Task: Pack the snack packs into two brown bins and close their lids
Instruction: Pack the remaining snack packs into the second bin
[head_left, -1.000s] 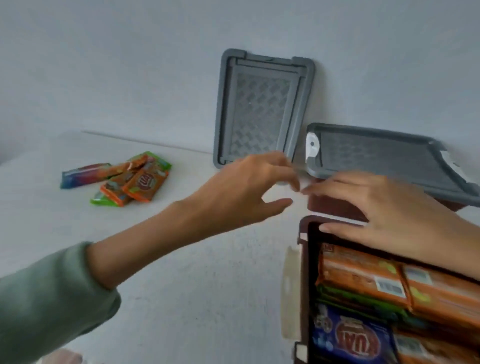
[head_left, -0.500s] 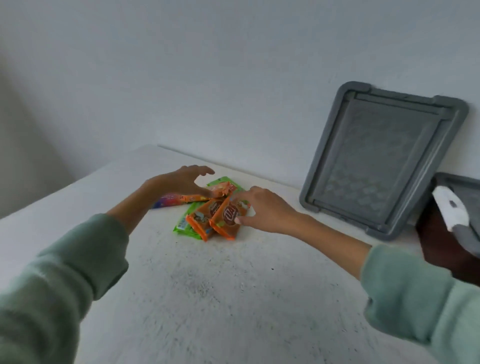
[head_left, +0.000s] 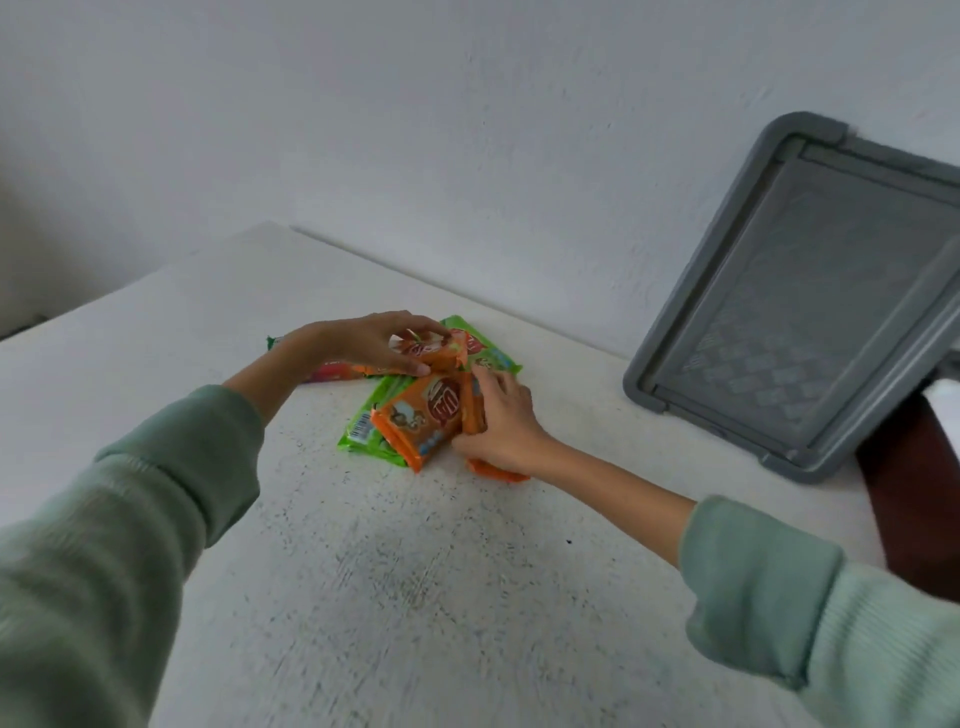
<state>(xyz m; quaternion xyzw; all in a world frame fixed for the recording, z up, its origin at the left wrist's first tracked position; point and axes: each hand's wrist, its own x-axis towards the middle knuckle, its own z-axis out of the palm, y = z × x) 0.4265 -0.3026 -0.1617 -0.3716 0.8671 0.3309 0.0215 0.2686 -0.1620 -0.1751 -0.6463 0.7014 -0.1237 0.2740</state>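
**Both hands on the snack pile**

We have a small pile of snack packs on the white table, near the wall at the back.

Our left hand is curled over the top orange pack, fingers on top & thumb under, so it grips that one. Our right hand is curled round the side of the front orange pack & pinches it. One more orange bit peeks out under that wrist. We think the hands come in from 2 sides to squeeze the pile together, so we can lift lots at once, not 1 by 1.

The green packs lie flat at the bottom. No hand holds them, as far as we can tell.

The grey lid leans up on the wall at the right, prob. parked there to be out of the way while we pack. By its low corner we see a bit of a brown bin, well apart from the pile. We can't see inside it.

Our guess for the next bit: scoop the pile & carry it right to the bin. The packs look thin & slippy, so some may slide out if we hold too loose. This lid isn't on yet.
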